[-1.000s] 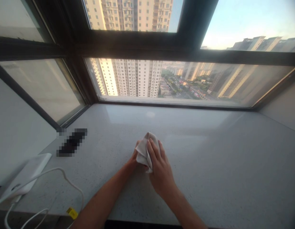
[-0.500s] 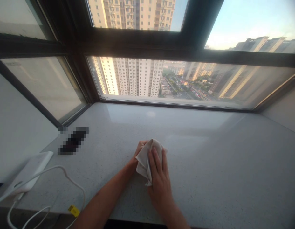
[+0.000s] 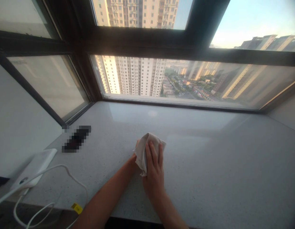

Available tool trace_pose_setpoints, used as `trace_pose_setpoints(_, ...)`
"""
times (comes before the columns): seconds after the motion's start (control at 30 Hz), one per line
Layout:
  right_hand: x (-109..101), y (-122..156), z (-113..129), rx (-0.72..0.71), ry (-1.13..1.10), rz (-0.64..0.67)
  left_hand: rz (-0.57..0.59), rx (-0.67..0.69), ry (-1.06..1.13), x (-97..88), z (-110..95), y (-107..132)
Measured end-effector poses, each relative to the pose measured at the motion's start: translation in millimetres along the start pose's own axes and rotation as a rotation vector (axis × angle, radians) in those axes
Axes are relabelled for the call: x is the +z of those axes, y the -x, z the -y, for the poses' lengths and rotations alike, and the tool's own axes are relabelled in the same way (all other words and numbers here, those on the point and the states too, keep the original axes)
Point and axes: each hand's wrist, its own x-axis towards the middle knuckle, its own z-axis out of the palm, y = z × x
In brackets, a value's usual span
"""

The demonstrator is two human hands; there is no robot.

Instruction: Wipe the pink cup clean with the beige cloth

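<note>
A crumpled white cloth (image 3: 147,152) is bunched between my hands on the pale speckled stone window sill (image 3: 209,159). My right hand (image 3: 153,173) presses over the cloth's near side, its fingers spread and pointing away from me. My left hand (image 3: 135,157) lies behind the cloth, mostly hidden by it, with only its edge and wrist showing. Both hands hold the cloth against each other, just above or on the stone.
A pixelated dark object (image 3: 77,139) lies on the sill to the left. Nearer sit a white flat device (image 3: 34,167), a white cable (image 3: 66,178) and a yellow tag (image 3: 77,208). A dark-framed window (image 3: 147,41) runs along the sill's far side.
The cloth and my hands have shifted slightly away from me and to the left on the sill. The view has also turned a little, moving the window and objects rightward in the picture.
</note>
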Motion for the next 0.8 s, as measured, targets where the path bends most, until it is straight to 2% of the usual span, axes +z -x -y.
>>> trace_pose_setpoints(0.07, 7.0, 9.6, 9.3, -0.041, 0.034, 0.019, -0.014, 0.044, -0.187, 1.8, -11.2, 25.2)
trace_pose_setpoints(0.1, 8.7, 10.0, 13.3, -0.074, 0.058, 0.029, -0.052, 0.108, -0.402, 2.3, -17.8, 36.3)
trace_pose_setpoints(0.13, 8.4, 7.9, 17.2, -0.111, 0.083, 0.044, -0.114, 0.175, -0.553, 2.4, -25.2, 45.1)
trace_pose_setpoints(0.17, 5.9, 3.8, 21.2, -0.142, 0.103, 0.061, -0.193, 0.232, -0.608, 2.0, -33.4, 51.1)
trace_pose_setpoints(0.2, 0.8, -1.9, 25.6, -0.163, 0.115, 0.072, -0.280, 0.273, -0.590, 1.0, -42.2, 54.1)
trace_pose_setpoints(0.3, -27.2, -22.5, 39.6, -0.168, 0.104, 0.128, -0.475, 0.302, -0.310, -3.2, -71.5, 49.8)
trace_pose_setpoints(0.4, -60.7, -34.0, 46.3, -0.195, 0.064, 0.216, -0.495, 0.270, -0.140, -6.1, -97.4, 48.1)
trace_pose_setpoints(0.5, -81.0, -24.1, 39.9, -0.312, 0.040, 0.247, -0.526, 0.180, -0.121, -6.2, -112.5, 70.3)
trace_pose_setpoints(0.57, -84.9, -10.6, 33.6, -0.414, 0.034, 0.198, -0.545, 0.112, -0.149, -5.5, -116.7, 93.9)
trace_pose_setpoints(0.63, -85.6, -0.3, 30.8, -0.462, 0.031, 0.122, -0.540, 0.104, -0.150, -4.9, -117.3, 115.3)
trace_pose_setpoints(0.73, -89.7, 4.2, 33.7, -0.401, 0.018, 0.078, -0.540, 0.104, -0.136, -6.7, -111.4, 130.5)
trace_pose_setpoints(0.8, -94.6, 6.1, 35.6, -0.345, -0.015, 0.076, -0.507, 0.120, -0.081, -11.3, -102.2, 125.5)
